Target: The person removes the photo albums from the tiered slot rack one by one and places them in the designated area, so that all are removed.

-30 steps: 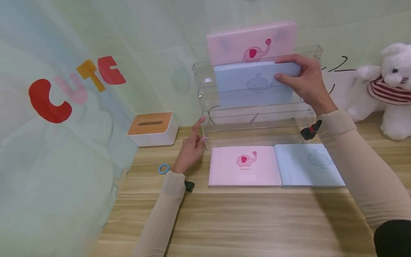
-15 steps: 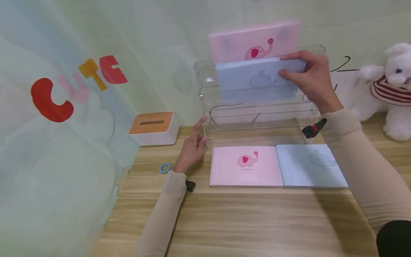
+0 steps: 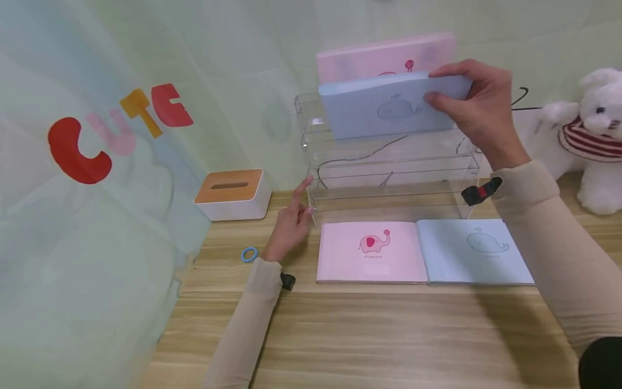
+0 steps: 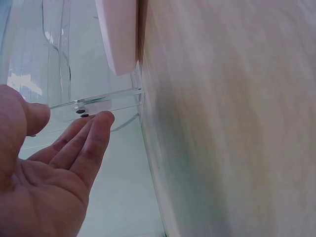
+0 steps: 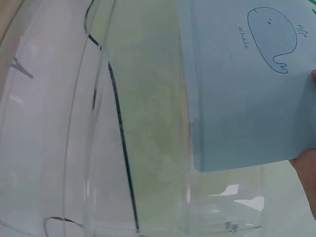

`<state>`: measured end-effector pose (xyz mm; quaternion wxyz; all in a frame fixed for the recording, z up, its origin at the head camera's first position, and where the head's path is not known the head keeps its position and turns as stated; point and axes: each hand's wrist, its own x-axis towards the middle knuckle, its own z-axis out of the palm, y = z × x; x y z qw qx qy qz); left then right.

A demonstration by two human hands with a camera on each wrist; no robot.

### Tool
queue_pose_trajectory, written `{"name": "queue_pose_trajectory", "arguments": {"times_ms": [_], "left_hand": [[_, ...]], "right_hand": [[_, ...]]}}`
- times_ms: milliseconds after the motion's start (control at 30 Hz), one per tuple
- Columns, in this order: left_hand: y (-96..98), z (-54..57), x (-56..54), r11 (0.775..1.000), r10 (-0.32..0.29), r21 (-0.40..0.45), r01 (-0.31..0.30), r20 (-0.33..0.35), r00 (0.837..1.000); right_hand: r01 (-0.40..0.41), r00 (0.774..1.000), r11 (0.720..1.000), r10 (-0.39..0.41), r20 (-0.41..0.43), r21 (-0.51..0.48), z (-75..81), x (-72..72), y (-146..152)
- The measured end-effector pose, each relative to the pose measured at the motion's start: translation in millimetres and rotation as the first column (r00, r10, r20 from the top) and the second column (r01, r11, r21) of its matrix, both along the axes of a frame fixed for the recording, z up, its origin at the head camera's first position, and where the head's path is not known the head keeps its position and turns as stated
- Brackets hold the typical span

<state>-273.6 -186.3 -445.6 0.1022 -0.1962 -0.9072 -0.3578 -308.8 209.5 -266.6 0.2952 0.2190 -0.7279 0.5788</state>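
Note:
My right hand [image 3: 486, 108] pinches the top right of a blue book [image 3: 359, 108] with a whale drawn on its cover, thumb in front and fingers behind. The book is held upright before the upper part of a clear tiered rack [image 3: 393, 161]. Behind it a pink elephant book [image 3: 335, 65] stands in the rack's top tier, partly hidden. My left hand [image 3: 291, 221] touches the rack's left side low down, its fingers [image 4: 91, 148] straight against the clear panel. In the right wrist view the word "whale" shows on the blue cover.
On the wooden table [image 3: 364, 335] before the rack lie another pink elephant book [image 3: 340, 254] and another blue whale book [image 3: 452, 265], side by side. To the left are a tissue box [image 3: 230, 209] and a blue ring [image 3: 243, 256]. A white plush bear [image 3: 600, 178] sits at right.
My right hand has lifted the blue book up out of the rack's middle tier, so it covers more of the pink book behind. My left hand has stayed at the rack's side.

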Motion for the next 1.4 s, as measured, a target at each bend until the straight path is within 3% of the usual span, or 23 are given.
{"name": "queue_pose_trajectory", "arguments": {"times_ms": [300, 467, 667, 867, 1100, 1233, 1400], "left_hand": [[0.9, 0.1, 0.4, 1.0, -0.002, -0.006, 0.002, -0.012, 1.0], [-0.2, 0.3, 1.3, 1.0, 0.009, -0.003, -0.009, 0.007, 1.0], [-1.4, 0.2, 1.1, 1.0, 0.014, 0.012, -0.015, 0.014, 1.0], [0.2, 1.1, 1.8, 1.0, 0.008, 0.008, -0.008, 0.009, 1.0], [1.1, 1.3, 3.2, 1.0, 0.008, 0.014, -0.008, -0.001, 1.0], [1.4, 1.7, 3.6, 1.0, 0.009, 0.017, -0.009, -0.002, 1.0], [1.1, 1.1, 2.9, 1.0, 0.008, 0.016, -0.008, 0.001, 1.0]], "right_hand": [[0.081, 0.988, 0.995, -0.072, -0.133, 0.061, 6.3, 23.3, -6], [0.102, 0.985, 0.995, -0.099, -0.139, 0.021, 1.9, 33.0, -5], [0.087, 0.996, 0.996, -0.087, -0.017, 0.009, -8.0, 48.5, -6], [0.119, 0.984, 0.992, -0.123, 0.125, 0.041, -22.4, 67.7, -5], [0.106, 0.977, 0.994, -0.104, 0.188, 0.001, -38.4, 83.3, -5], [0.099, 0.953, 0.994, -0.083, 0.291, -0.039, -45.6, 91.7, -4], [0.059, 0.917, 0.988, 0.004, 0.399, -0.143, -52.6, 99.6, -3]]}}
